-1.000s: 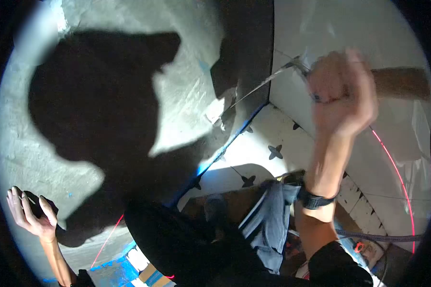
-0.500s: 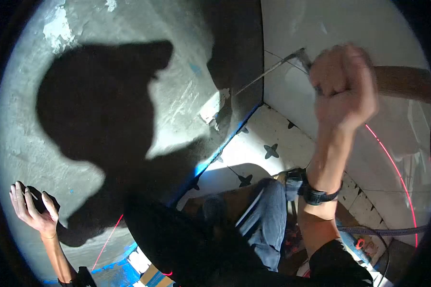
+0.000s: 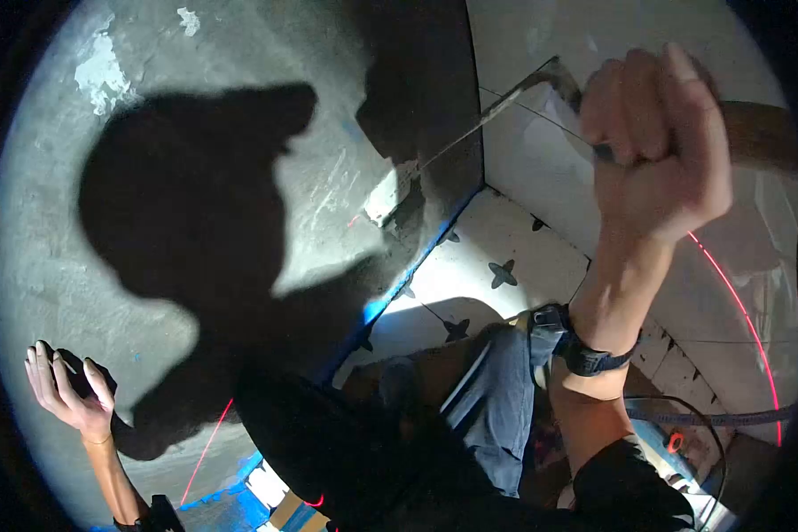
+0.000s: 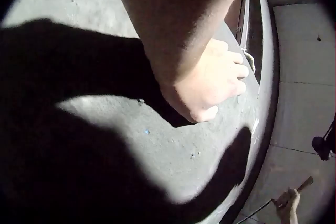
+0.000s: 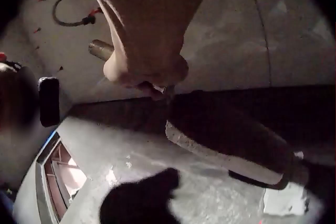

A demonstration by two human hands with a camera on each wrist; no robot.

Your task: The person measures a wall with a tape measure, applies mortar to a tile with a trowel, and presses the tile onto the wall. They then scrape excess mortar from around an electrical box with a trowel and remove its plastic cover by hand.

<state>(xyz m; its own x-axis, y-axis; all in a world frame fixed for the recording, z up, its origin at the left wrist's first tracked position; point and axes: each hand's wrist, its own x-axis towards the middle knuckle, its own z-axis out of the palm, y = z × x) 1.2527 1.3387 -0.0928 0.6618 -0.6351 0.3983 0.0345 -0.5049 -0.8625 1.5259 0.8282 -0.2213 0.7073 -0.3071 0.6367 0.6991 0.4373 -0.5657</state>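
Observation:
My right hand (image 3: 661, 142) grips a trowel by its wooden handle (image 3: 762, 133), knuckles toward the tiled wall. The trowel's long blade (image 3: 505, 102) is seen nearly edge-on in the head view, reaching left to the grey plastered wall beside a whitish patch (image 3: 384, 197). In the right wrist view the flat of the blade (image 5: 226, 150) shows broad, its far end near that patch. Far to the left, my left hand (image 3: 71, 395) rests on the grey wall with its fingers spread. From the left wrist it appears lit and holding nothing.
White tiles with dark crosses (image 3: 503, 274) meet the grey wall (image 3: 177, 488) along a blue-edged corner. A red laser line (image 3: 740, 310) crosses the tiled wall. Beside the right forearm lie a dark hose (image 3: 718, 418) and clutter. A large body shadow darkens the plaster.
My right hand and the trowel have shifted a little up and to the right, the blade tip staying near the whitish patch. My left hand stays on the wall.

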